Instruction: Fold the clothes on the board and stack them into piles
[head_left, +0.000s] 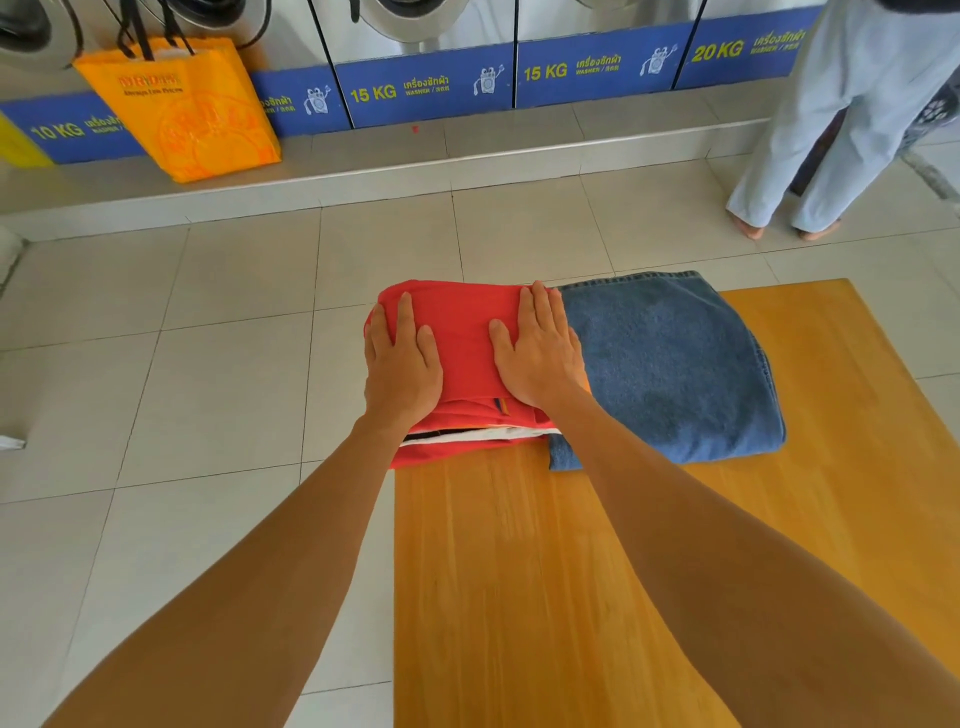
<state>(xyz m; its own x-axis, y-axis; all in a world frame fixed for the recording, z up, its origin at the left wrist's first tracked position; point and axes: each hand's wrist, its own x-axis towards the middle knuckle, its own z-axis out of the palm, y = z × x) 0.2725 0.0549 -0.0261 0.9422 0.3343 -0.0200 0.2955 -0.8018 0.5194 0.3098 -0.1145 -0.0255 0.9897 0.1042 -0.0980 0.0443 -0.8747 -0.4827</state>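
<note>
The near part of the wooden surface (545, 597) is bare. At its far left corner sits a folded red pile (462, 332), with white and dark layers showing at its near edge. The left hand (400, 364) and the right hand (537, 353) lie flat on top of it, fingers (540, 306) stretched out and pressing down, grasping nothing. Touching the pile on its right is a folded blue towel (670, 364), along the far edge. Past the surface, an orange bag (182, 109) stands by the washing machines (426, 85), and a person in pale trousers (841, 119) stands at the right.
</note>
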